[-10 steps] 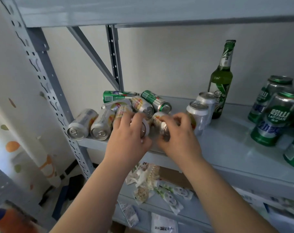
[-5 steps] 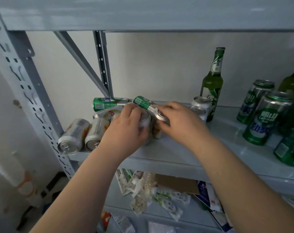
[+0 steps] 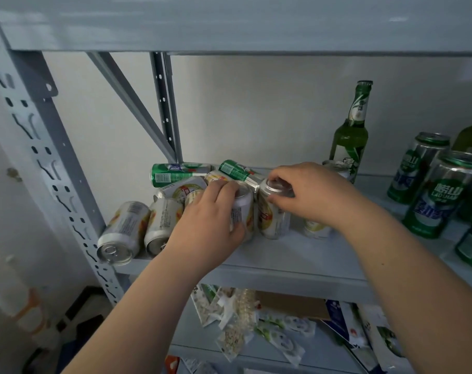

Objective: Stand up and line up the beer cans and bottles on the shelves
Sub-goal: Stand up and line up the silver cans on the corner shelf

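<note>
On the middle of the gray metal shelf [image 3: 297, 263], two small silver cans stood up side by side, nearly touching. The left hand [image 3: 208, 228] was curled round the left can [image 3: 243, 211], with fingers up at its rim and the thumb low on its side. The right hand [image 3: 310, 195] held the right can [image 3: 272, 214] from above, with fingertips on its shiny round top and the thumb on its side. Both cans were smooth and round, with red and yellow print.

Just left of them, more cans lay tipped over in a heap. Two lying silver cans [image 3: 124, 233] were at the shelf's front corner, their flat round ends facing out. Two green cans [image 3: 175, 172] lay on their sides at the back, near the white wall [image 3: 256, 109]. One more small can [image 3: 316, 228] stood under the right wrist.

A green glass bottle [image 3: 351, 136] stood straight up at the back, with a thin neck and a cap on top. Off to the right stood tall cans [image 3: 442, 195], shiny silver and green.

A gray metal post [image 3: 40, 157] full of holes held up the shelf on the left. On the lower shelf [image 3: 329, 344] lay a messy pile of crinkly packets [image 3: 243, 319].
</note>
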Motion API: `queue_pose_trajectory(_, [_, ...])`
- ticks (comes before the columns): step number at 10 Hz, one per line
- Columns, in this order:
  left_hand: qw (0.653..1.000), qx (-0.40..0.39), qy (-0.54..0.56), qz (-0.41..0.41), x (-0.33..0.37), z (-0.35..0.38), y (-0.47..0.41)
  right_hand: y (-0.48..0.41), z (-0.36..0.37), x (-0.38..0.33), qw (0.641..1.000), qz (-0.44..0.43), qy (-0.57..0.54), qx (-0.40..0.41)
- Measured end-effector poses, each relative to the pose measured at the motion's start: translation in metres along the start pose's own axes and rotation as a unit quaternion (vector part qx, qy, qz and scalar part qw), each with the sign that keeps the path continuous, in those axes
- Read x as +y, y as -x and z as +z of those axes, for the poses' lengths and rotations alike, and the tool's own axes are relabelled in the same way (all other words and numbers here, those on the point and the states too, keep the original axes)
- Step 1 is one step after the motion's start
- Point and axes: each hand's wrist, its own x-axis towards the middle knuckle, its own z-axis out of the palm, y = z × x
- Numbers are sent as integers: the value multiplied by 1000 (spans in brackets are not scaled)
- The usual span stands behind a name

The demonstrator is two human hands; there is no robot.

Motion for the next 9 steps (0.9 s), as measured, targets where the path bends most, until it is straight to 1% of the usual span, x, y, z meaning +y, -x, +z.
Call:
queue_pose_trajectory(2, [1000,-1,19,5,1,-3,-2,-1,-6,9,999,-35,-4,-38])
queue_pose_trajectory(3, [999,-7,29,-14,4,-17,-10,-8,-23,14,998,-35,-39,-37])
queue_pose_trajectory(4, [999,-29,23,-24,1,-47,-33,-31,-40,21,995,-27,-75,-59])
queue_pose_trajectory(5, [996,-76,-31,17,-11,-60,-76,-70,-42,29,989,-15,-78,-126])
queue_pose_trajectory(6, [976,-174,-116,63,-25,-52,-115,-112,-25,35,978,-9,-32,-204])
queue_pose_trajectory(7, [932,-296,-178,110,-45,-23,-140,-137,1,38,954,25,-68,-292])
queue_pose_trajectory(8, [893,-408,-189,-3,-50,20,-164,-145,21,40,935,55,-107,-335])
queue_pose_trajectory(9, [888,-430,-155,-51,-34,44,-180,-151,35,48,923,78,-149,-346])
